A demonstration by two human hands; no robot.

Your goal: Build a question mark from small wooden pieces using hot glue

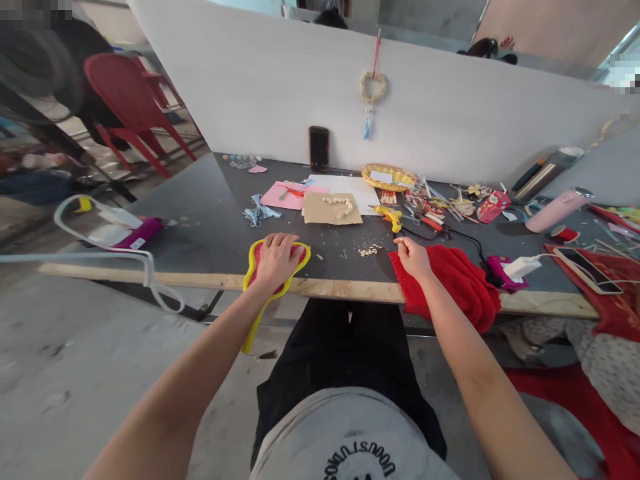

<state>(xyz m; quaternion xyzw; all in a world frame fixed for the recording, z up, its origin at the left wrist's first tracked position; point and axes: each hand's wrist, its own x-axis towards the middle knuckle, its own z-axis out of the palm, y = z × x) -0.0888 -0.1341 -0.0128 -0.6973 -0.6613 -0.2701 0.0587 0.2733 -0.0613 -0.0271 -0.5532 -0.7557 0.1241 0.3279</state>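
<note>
My left hand [276, 260] lies with its fingers laid over a red piece with a yellow border [247, 280], at the front edge of the table. A yellow strip from this piece hangs below the edge. At the left corner of a bunched red cloth [455, 280], my right hand [411, 257] has its fingers curled together; what is in them, if anything, is hidden. Just beyond it lies a yellow glue gun [390, 217]. Small pale bits [370, 251] are scattered between my hands. Farther back, a brown card [327, 212] carries a curved row of pale pieces.
Blue tassels [261, 211], pink paper [280, 195] and a wicker basket [389, 179] lie toward the back. A phone [319, 148] leans on the white board below a hanging heart [373, 88]. Power strips [143, 233] and cables sit at both sides; a pink bottle [557, 210] is rightward.
</note>
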